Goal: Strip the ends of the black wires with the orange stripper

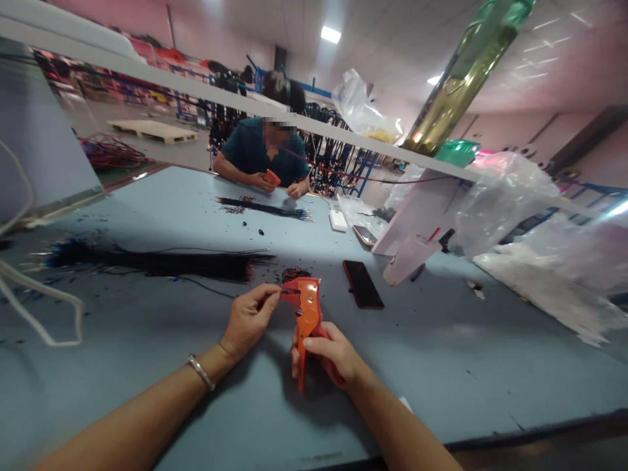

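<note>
My right hand (330, 353) is wrapped round the handles of an orange and red wire stripper (309, 307), held upright over the table. My left hand (251, 320) pinches a thin black wire (209, 288) close to its end, right at the stripper's jaws. Whether the jaws grip the wire I cannot tell. The wire trails left from my fingers toward a thick bundle of black wires (167, 263) lying on the table, blue-tipped at its left end. Behind the stripper's head sits a small heap of wire scraps (296, 275).
Across the blue-grey table (441, 386), a co-worker (262, 147) holds a red-orange tool near a second wire bundle (265, 207). A dark phone (363, 284), a white box (337, 220) and a pale cup (409, 258) stand to the right. Plastic bags (554, 275) cover the right side. A white cable (73, 320) loops at left.
</note>
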Tool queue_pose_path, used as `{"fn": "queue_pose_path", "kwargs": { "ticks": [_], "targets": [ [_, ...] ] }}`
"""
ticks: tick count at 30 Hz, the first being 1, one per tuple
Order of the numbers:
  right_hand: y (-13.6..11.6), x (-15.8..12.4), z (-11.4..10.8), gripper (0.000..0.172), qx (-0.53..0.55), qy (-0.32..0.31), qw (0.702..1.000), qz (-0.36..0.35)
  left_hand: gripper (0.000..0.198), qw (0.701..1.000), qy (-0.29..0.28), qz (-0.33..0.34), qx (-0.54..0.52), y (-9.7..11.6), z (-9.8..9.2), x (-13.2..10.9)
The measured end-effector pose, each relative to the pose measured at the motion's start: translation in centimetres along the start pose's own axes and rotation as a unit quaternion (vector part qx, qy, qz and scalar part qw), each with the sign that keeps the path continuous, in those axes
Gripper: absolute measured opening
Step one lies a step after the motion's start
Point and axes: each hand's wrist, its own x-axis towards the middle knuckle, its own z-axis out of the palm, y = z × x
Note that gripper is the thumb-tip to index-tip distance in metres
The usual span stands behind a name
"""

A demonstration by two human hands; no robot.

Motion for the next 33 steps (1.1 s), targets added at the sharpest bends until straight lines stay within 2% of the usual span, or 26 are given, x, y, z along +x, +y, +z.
{"fn": "queue_pose_path", "kwargs": {
  "ticks": [10,24,33],
  "targets": [
    [0.2,0.0,0.0,0.032,-0.005,0.018,1.000,0.011,0.020,1.000,0.010,0.014,-0.001,0.3,0.1,-0.1],
    [0.6,0.2,-0.1,0.030,0.003,0.019,1.000,0.015,0.021,1.000,0.015,-0.014,0.002,0.5,0.2,-0.2],
    [1.1,0.3,0.3,0.033,0.002,0.043,0.999,0.006,0.022,1.000,0.018,-0.020,-0.009,1.0,0.3,-0.2]
  ]
}}
